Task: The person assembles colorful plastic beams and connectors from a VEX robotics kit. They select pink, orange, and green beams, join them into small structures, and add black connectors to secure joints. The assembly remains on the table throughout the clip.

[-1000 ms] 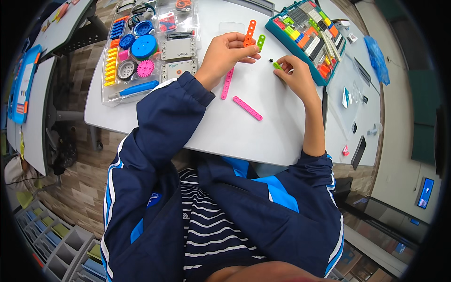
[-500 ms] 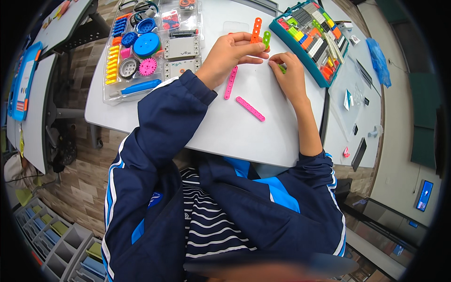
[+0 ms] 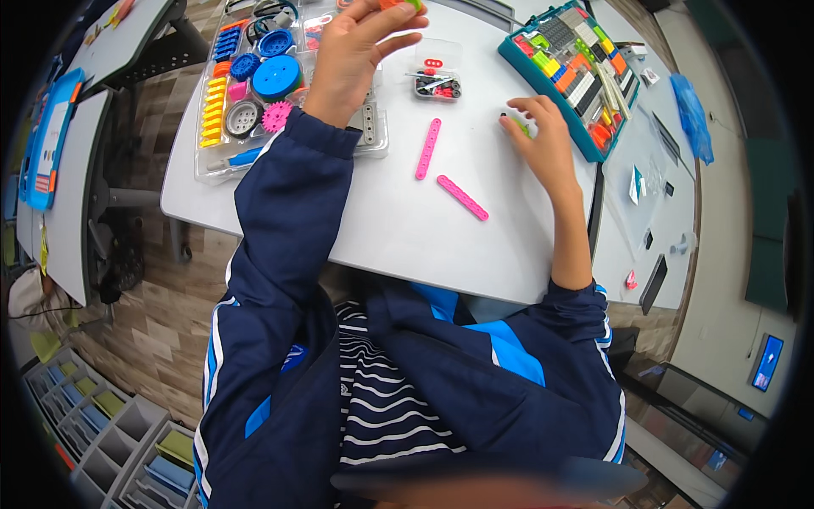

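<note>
My left hand (image 3: 352, 59) is raised at the top edge of the head view, over the parts tray. Its fingers are closed on an orange perforated beam (image 3: 402, 3) with a bright green piece (image 3: 415, 3) against it; the frame cuts off most of both. My right hand (image 3: 547, 144) rests near the right side of the table, thumb and fingers pinching a small green piece (image 3: 526, 129), mostly hidden, with a black tip beside it. Between the hands lie two pink perforated beams, one nearly upright (image 3: 429, 148) and one slanted (image 3: 463, 198).
A clear tray (image 3: 377, 136) of wheels, gears and grey parts stands at the left. Behind the pink beams sits a small clear box (image 3: 437, 85) of black and red connectors. A teal case (image 3: 543, 76) of coloured bricks is at the right; a blue plastic bag (image 3: 693, 119) lies beyond.
My left hand has moved up and left with the orange beam and green piece, uncovering the small box. My right hand has shifted slightly right and down, still pinching its green piece.
</note>
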The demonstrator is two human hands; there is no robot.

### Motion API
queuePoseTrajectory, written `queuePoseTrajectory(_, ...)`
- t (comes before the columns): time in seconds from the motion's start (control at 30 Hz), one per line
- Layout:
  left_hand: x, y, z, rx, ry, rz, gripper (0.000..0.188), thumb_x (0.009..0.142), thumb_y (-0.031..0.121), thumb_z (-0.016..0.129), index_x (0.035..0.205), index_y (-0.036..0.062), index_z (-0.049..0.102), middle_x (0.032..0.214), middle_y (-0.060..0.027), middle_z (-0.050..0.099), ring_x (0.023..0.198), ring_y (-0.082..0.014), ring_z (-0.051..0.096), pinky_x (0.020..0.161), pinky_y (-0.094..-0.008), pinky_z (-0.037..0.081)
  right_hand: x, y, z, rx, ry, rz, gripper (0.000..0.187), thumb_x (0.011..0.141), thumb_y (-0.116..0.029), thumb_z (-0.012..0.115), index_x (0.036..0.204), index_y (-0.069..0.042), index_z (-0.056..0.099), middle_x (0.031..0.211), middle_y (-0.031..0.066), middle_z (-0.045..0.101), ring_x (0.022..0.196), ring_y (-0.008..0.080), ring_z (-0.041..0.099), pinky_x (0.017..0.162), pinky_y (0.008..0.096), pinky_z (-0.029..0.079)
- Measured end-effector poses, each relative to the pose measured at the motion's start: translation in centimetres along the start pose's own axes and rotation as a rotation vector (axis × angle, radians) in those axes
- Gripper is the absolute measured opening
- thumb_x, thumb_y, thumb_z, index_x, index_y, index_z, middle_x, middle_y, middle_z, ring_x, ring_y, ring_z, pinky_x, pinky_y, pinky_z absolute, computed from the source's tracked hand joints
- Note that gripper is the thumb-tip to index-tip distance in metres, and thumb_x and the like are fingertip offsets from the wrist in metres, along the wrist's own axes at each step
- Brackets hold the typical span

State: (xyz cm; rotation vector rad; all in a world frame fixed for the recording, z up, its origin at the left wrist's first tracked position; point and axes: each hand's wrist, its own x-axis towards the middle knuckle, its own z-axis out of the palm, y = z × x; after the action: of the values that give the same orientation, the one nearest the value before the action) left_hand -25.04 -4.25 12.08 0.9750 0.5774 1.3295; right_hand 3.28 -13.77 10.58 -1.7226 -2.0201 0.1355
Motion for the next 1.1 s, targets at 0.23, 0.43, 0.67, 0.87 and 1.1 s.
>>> queuePoseTrajectory(0.23,-0.5,-0.9,1.2,0.048,-0.128,-0.15,0.032,0.098,0.021,0.074,0.122,0.0009,0.066,0.109,-0.0064,0.072,0.104,-0.0162,0.07,0.094,-0.033,0.057,-0.6,0.5,-2.0,0.065,-0.223,0.186,0.03,0.084,-0.013,0.084,0.109,-0.001,0.073,0.095,0.0105,0.069,0.088,0.0205,0.067,0.082,0.0323,0.054)
queuePoseTrajectory(0.43,-1.9,-2.2,2.6,0.238,-0.243,-0.099,0.033,0.096,0.021,0.077,0.12,0.0008,0.068,0.111,-0.0111,0.075,0.099,-0.0199,0.076,0.086,-0.0293,0.061,-0.4,0.0,-2.7,0.59,-0.235,0.272,0.025,0.091,-0.013,0.079,0.111,-0.001,0.071,0.095,0.0072,0.072,0.088,0.0143,0.068,0.079,0.0293,0.054)
queuePoseTrajectory(0.67,-3.5,-3.8,4.3,0.269,-0.362,-0.208,0.033,0.095,0.021,0.078,0.118,-0.0002,0.069,0.107,-0.0116,0.076,0.094,-0.0189,0.076,0.082,-0.03,0.062,-0.9,-0.4,-2.8,1.307,-0.379,0.261,0.028,0.101,-0.021,0.071,0.121,-0.002,0.065,0.102,0.0112,0.075,0.091,0.0158,0.07,0.079,0.029,0.053)
queuePoseTrajectory(0.87,-3.7,-4.2,4.6,0.292,-0.415,-0.249,0.032,0.094,0.022,0.078,0.116,-0.0002,0.07,0.103,-0.0109,0.077,0.09,-0.016,0.076,0.081,-0.0288,0.062,-0.9,-0.4,-2.5,1.246,-0.364,0.219,0.03,0.101,-0.021,0.071,0.123,-0.001,0.065,0.104,0.0134,0.076,0.091,0.016,0.07,0.078,0.0289,0.053)
queuePoseTrajectory(1.1,-4.0,-4.0,4.7,0.316,-0.409,-0.242,0.032,0.093,0.022,0.079,0.114,-0.0003,0.07,0.097,-0.0082,0.076,0.088,-0.0151,0.076,0.08,-0.0278,0.062,-0.9,-0.3,-3.0,1.169,-0.243,0.201,0.03,0.099,-0.019,0.073,0.121,0.0,0.065,0.104,0.0135,0.076,0.094,0.0169,0.071,0.079,0.0298,0.053)
